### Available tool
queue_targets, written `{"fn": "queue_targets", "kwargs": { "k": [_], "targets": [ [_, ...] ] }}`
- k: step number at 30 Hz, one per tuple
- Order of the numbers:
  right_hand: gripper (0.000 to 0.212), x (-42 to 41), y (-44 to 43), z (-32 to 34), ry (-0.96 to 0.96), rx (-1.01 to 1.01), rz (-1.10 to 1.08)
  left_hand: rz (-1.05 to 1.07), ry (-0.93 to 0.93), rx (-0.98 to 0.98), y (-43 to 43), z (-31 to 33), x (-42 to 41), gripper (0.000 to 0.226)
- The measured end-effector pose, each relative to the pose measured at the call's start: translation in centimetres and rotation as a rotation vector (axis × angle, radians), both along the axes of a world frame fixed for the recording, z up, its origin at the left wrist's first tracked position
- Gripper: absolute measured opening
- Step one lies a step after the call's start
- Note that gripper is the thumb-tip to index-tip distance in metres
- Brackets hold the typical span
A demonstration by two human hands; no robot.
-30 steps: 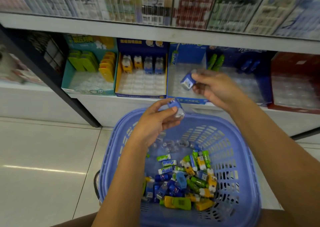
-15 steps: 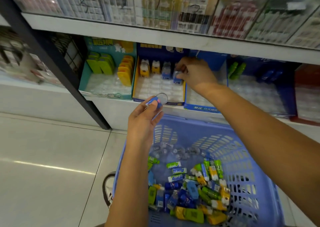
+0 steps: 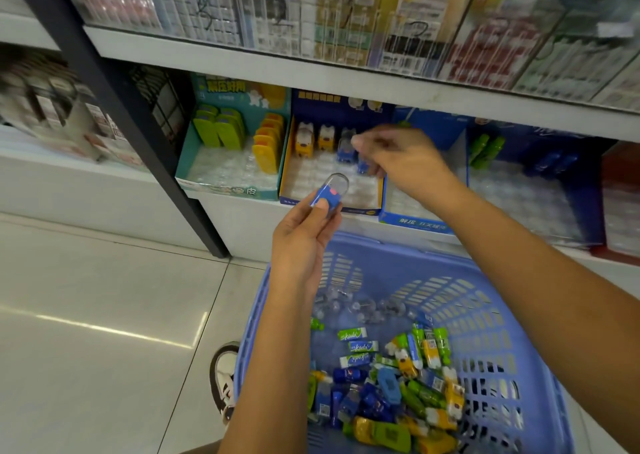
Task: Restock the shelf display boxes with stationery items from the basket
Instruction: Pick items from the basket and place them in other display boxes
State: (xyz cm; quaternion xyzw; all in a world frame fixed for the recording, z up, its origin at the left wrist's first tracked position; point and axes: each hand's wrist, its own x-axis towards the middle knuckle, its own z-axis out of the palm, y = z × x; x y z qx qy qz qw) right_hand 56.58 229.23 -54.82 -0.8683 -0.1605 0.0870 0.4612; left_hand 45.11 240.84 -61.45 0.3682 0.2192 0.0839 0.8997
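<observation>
— Nearest the camera, what sits low in the picture?

— Loose stationery items (image 3: 391,384) heaped in the blue basket (image 3: 540,367), below both forearms.

— And above the basket?

— The left hand (image 3: 304,242) is raised over the basket's far rim, thumb and fingers clamped on a small blue eraser with a clear cap (image 3: 329,193). Its long axis tilts up and away, cap end aimed at the shelf.

— Where does it have to go, as you judge it?

— Into the blue-and-yellow display box (image 3: 332,204), directly beyond the left hand; empty tray slots lie just past the cap. The left hand is nearer the front slots.

— The right hand?

— Farther in. The right hand (image 3: 401,159) reaches over the box's back row, fingers pinched together near a blue piece (image 3: 363,166) beside the standing yellow and blue ones. It is blurred, so I cannot tell whether it grips that piece.
</observation>
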Motion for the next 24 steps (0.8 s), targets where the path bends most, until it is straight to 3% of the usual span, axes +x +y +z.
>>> {"fn": "queue_targets", "kwargs": {
  "k": [3,6,10,12,15,24],
  "targets": [
    [0.01,-1.0,-0.3,0.6,0.293,0.122,0.175,-0.01,-0.03,0.039,-0.4,0.7,0.5,0.017],
    [0.008,0.2,-0.4,1.2,0.238,0.102,0.16,-0.012,-0.002,0.246,-0.8,1.3,1.3,0.026],
    [0.013,2.8,0.0,1.0,-0.067,-0.133,-0.007,-0.133,0.124,1.233,-0.3,0.8,1.8,0.043],
    [0.019,3.4,0.7,0.3,-0.213,-0.282,0.052,-0.299,0.124,1.542,-0.3,0.0,1.6,0.043],
    [0.021,3.7,1.7,-1.0,-0.319,-0.464,0.159,-0.405,0.146,1.637,-0.3,-1.0,1.2,0.048],
    [0.03,4.7,3.2,-1.5,-0.43,-0.666,0.19,-0.402,0.103,1.626,0.2,-1.6,1.4,0.049]
  ]
}}
